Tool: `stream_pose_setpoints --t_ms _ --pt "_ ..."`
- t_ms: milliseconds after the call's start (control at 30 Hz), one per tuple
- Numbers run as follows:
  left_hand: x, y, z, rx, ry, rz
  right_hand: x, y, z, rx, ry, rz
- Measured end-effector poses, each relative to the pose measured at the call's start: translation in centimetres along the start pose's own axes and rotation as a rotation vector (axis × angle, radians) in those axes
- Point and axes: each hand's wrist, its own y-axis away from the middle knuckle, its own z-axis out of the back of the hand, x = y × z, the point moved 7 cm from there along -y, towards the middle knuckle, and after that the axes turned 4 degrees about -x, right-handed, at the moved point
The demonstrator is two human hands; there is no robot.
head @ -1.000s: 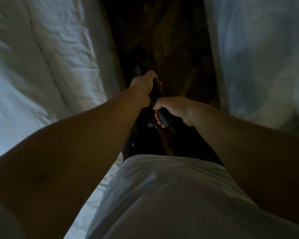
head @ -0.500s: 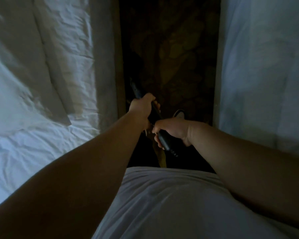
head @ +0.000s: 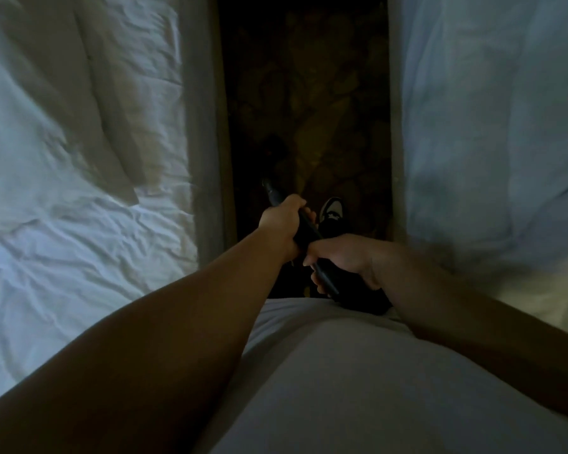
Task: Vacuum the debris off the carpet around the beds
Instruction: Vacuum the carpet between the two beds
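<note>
Left hand (head: 281, 224) and right hand (head: 340, 257) both grip the black vacuum wand (head: 273, 193) at frame centre, aimed along the dark carpet (head: 309, 103) between left bed (head: 79, 158) and right bed (head: 489, 126). Gloom could hide debris; the wand, near the left bed, might snag bedding.

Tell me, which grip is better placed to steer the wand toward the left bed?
Probably left. The left grip holds the wand farther forward, nearer the left bed; the right grip holds its rear end.
</note>
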Motion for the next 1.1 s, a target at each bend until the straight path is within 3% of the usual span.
stream_pose_setpoints --t_ms 167,500,833,1100 --pt "5.2 2.3 5.1 0.028 -0.03 0.022 -5.9 1.0 -5.5 -0.061 -0.052 0.027" --pt "15.9 5.4 8.0 0.103 -0.162 0.071 -17.5 3.9 -8.9 -0.178 -0.17 0.041" --pt "33.1 9.3 8.7 0.14 -0.294 0.088 -34.8 8.4 -9.1 -0.237 -0.208 0.04" --pt "35.4 11.2 11.1 0.138 -0.182 0.017 -37.0 10.0 -11.1 -0.368 -0.068 0.077"
